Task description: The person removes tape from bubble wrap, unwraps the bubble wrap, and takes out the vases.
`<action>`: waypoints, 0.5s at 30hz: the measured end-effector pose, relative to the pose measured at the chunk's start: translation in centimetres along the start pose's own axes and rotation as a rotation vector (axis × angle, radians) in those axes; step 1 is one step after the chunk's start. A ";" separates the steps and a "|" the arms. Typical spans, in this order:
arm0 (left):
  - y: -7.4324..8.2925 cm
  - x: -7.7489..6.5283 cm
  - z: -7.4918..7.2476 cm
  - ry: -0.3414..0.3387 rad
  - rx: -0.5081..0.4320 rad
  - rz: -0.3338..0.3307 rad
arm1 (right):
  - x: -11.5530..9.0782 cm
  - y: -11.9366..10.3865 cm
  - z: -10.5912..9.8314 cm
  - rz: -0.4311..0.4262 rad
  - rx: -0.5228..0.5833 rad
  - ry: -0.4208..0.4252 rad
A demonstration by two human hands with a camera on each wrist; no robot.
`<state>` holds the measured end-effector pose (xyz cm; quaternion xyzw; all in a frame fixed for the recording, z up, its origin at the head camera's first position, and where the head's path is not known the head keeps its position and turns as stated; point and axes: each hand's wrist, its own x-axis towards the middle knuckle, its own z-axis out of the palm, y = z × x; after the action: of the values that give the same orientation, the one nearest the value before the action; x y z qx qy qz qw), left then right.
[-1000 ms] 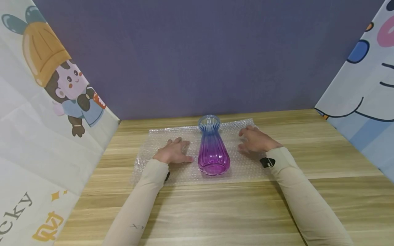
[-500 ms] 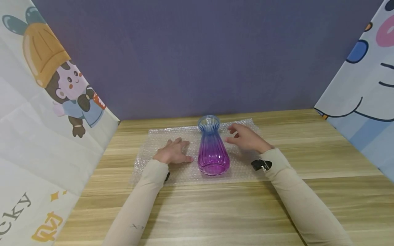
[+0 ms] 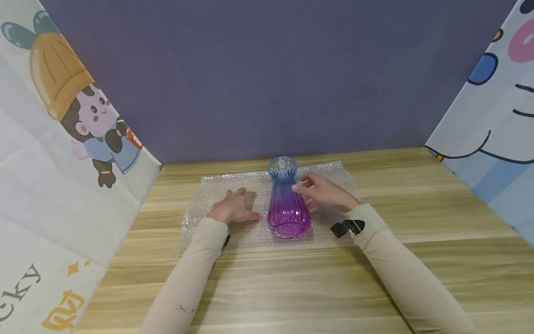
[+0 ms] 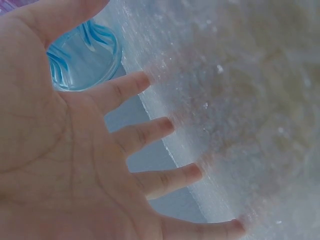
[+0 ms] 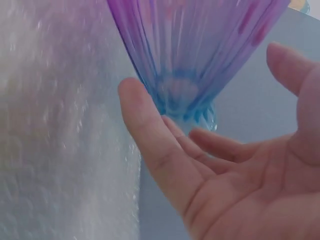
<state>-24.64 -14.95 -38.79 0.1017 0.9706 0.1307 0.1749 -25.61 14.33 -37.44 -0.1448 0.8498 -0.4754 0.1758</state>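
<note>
A ribbed glass vase point(image 3: 289, 204), blue at the mouth and purple at the base, lies on its side on a sheet of bubble wrap point(image 3: 329, 239). Its mouth points to the back wall. My left hand point(image 3: 234, 207) rests on the wrap left of the vase, fingers spread and apart from the glass. In the left wrist view the fingertips touch the bubble wrap point(image 4: 240, 100). At the vase's right side is my right hand point(image 3: 325, 191), its thumb over the glass. The right wrist view shows the fingers beside the vase point(image 5: 195, 50), with a gap at the thumb.
The bubble wrap lies near the back of a wooden table point(image 3: 292, 287). A dark purple-grey wall point(image 3: 283, 79) rises behind it. Printed cloth panels stand at the left point(image 3: 37, 185) and right point(image 3: 500, 116).
My right hand has moved left from the wrap's right part to the vase's side. The left hand and the vase have stayed in place.
</note>
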 end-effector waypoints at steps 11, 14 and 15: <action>0.0 -0.1 0.0 0.004 -0.008 0.001 | 0.0 -0.1 1.0 0.085 0.053 -0.086; 0.0 -0.1 0.0 0.005 -0.012 -0.001 | 0.2 0.1 1.1 0.100 0.110 -0.113; 0.0 -0.1 0.0 0.005 -0.013 -0.001 | 0.2 0.1 1.2 0.107 0.132 -0.119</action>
<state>-24.60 -15.02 -38.76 0.0996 0.9702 0.1370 0.1732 -25.29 13.41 -38.16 -0.1154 0.8110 -0.5110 0.2603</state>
